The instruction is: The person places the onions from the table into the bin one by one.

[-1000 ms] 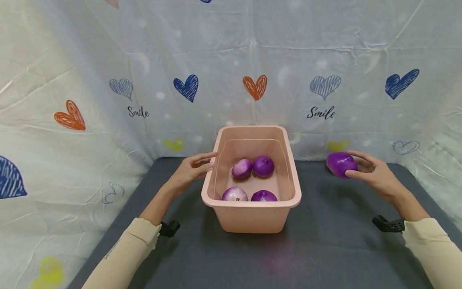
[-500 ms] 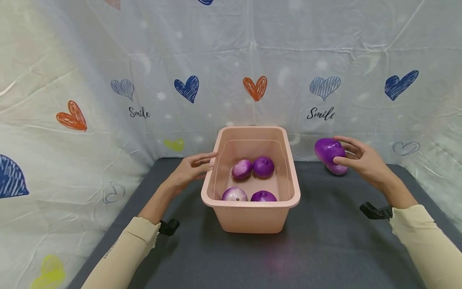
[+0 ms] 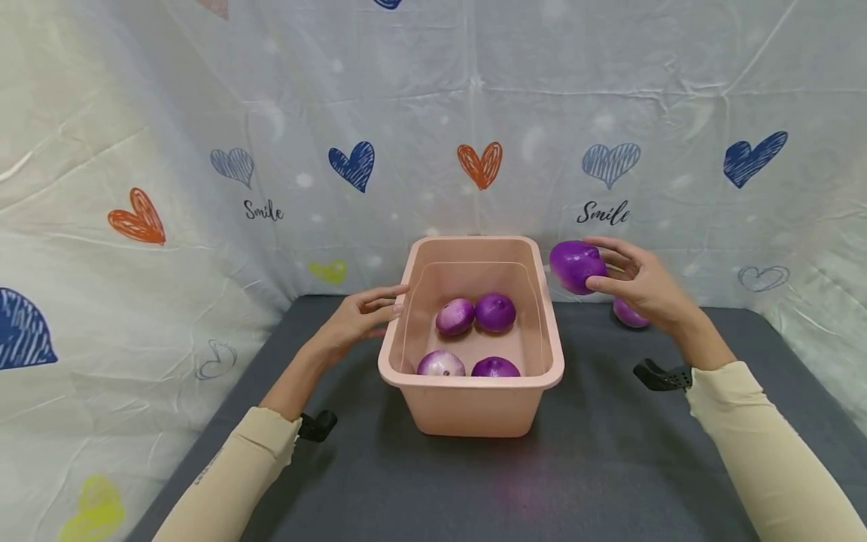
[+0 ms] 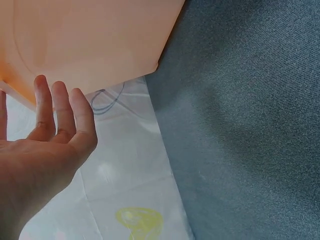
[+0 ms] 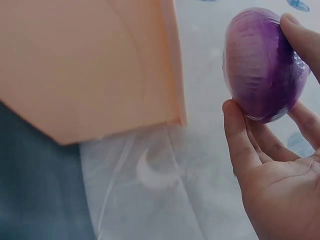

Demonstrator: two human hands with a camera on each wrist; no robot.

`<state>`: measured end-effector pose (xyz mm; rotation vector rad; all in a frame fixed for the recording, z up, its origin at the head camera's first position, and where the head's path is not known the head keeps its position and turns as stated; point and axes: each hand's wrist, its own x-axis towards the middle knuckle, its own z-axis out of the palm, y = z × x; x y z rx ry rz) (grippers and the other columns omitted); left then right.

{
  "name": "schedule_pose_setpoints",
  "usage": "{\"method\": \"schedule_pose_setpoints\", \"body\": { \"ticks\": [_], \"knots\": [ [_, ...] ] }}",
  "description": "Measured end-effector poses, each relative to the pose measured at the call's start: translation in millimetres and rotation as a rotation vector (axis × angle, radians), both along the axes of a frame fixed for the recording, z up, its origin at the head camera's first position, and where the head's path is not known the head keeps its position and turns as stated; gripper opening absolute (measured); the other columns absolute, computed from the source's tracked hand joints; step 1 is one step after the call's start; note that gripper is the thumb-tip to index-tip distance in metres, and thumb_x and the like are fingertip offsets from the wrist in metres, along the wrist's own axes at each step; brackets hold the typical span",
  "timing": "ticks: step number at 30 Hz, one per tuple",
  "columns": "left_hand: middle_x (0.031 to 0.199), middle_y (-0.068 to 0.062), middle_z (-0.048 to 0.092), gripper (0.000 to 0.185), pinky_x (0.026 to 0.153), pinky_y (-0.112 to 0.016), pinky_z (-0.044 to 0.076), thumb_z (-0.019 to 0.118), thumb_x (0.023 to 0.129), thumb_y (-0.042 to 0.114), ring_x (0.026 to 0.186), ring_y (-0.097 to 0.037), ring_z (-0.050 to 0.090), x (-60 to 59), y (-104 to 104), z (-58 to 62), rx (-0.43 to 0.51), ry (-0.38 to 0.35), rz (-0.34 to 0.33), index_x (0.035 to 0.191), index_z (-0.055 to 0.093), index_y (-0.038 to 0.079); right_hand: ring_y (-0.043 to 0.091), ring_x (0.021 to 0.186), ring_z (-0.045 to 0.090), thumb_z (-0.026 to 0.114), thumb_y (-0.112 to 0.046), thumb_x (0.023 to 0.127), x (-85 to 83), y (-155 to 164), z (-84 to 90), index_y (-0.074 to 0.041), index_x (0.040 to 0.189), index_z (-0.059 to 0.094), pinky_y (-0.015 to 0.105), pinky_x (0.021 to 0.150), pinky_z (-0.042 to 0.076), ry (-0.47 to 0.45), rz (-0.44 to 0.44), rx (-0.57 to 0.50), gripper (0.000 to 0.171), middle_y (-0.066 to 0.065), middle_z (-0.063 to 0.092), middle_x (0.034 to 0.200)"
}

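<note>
Raised off the table, a purple onion (image 3: pixel 574 267) is held in my right hand (image 3: pixel 643 282), just right of the bin. In the right wrist view the onion (image 5: pixel 262 65) has a pale side and a shiny purple side, pinched between thumb and fingertips. My left hand (image 3: pixel 359 320) stays at the left rim of the peach plastic bin (image 3: pixel 470 406), fingers loosely extended against it. The left wrist view has those fingers (image 4: pixel 62 112) by the bin's outer wall. Inside lie several onions: two further back, such as this dark one (image 3: pixel 495 312), and two by the near wall, partly hidden.
Another onion (image 3: pixel 630 312) lies on the dark grey table cloth (image 3: pixel 596 452) at the back right, partly behind my right hand. A white sheet (image 3: pixel 420 98) printed with hearts hangs behind and along both sides.
My right hand has lifted the onion from the back right and carried it left towards the bin, uncovering another onion on the table. The left hand and bin have stayed put.
</note>
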<state>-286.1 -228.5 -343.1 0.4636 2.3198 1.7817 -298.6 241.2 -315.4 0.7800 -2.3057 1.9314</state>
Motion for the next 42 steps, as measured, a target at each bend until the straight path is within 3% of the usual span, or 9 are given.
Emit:
{"method": "schedule_pose_setpoints", "body": {
  "ticks": [11, 18, 24, 28, 36, 42],
  "knots": [
    [0.139, -0.014, 0.057, 0.052, 0.101, -0.053, 0.047, 0.069, 0.100, 0.031, 0.128, -0.030, 0.054, -0.7, -2.1, 0.3, -0.023, 0.003, 0.010, 0.148, 0.056, 0.018, 0.031, 0.125, 0.055, 0.072, 0.000, 0.094, -6.9, -36.2, 9.9, -0.008, 0.150, 0.049, 0.035, 0.095, 0.053, 0.019, 0.142, -0.015, 0.062, 0.020, 0.051, 0.141],
    [0.135, -0.011, 0.060, 0.051, 0.100, -0.049, 0.049, 0.071, 0.098, 0.033, 0.125, -0.027, 0.056, 0.2, -2.2, 3.5, -0.036, 0.009, 0.022, 0.146, 0.059, 0.020, 0.031, 0.125, 0.055, 0.074, -0.001, 0.093, -11.0, -50.7, 11.2, -0.008, 0.151, 0.048, 0.039, 0.095, 0.053, -0.004, 0.192, -0.013, 0.064, 0.017, 0.052, 0.142],
    [0.138, -0.013, 0.059, 0.053, 0.101, -0.053, 0.047, 0.071, 0.098, 0.034, 0.128, -0.029, 0.054, -0.5, -2.2, 4.9, -0.069, 0.023, 0.019, 0.147, 0.058, 0.019, 0.032, 0.128, 0.054, 0.073, 0.003, 0.092, -14.7, -58.2, 8.6, -0.008, 0.151, 0.049, 0.039, 0.097, 0.052, 0.010, 0.235, -0.034, 0.065, 0.016, 0.050, 0.146],
    [0.138, -0.012, 0.059, 0.053, 0.102, -0.056, 0.046, 0.071, 0.098, 0.036, 0.129, -0.029, 0.053, -1.3, -2.5, 5.4, -0.091, 0.024, 0.022, 0.147, 0.058, 0.020, 0.031, 0.130, 0.051, 0.075, 0.002, 0.091, -15.3, -61.9, 7.6, -0.011, 0.150, 0.051, 0.038, 0.099, 0.050, 0.016, 0.246, -0.020, 0.065, 0.015, 0.048, 0.148],
    [0.138, -0.012, 0.059, 0.054, 0.101, -0.055, 0.047, 0.071, 0.097, 0.037, 0.127, -0.029, 0.054, -0.9, -1.5, 5.9, -0.111, 0.023, 0.028, 0.147, 0.058, 0.020, 0.035, 0.131, 0.050, 0.078, -0.001, 0.089, -13.1, -67.7, 7.2, -0.001, 0.152, 0.044, 0.037, 0.102, 0.048, 0.026, 0.247, 0.016, 0.071, 0.014, 0.048, 0.149],
    [0.136, -0.012, 0.060, 0.053, 0.100, -0.055, 0.048, 0.071, 0.098, 0.036, 0.125, -0.030, 0.055, -0.7, -1.4, 5.4, -0.113, 0.038, 0.027, 0.147, 0.058, 0.020, 0.044, 0.131, 0.049, 0.073, 0.002, 0.093, -11.9, -57.3, 5.7, 0.002, 0.148, 0.046, 0.039, 0.098, 0.051, 0.040, 0.236, -0.020, 0.061, 0.016, 0.052, 0.144]
  ]
}}
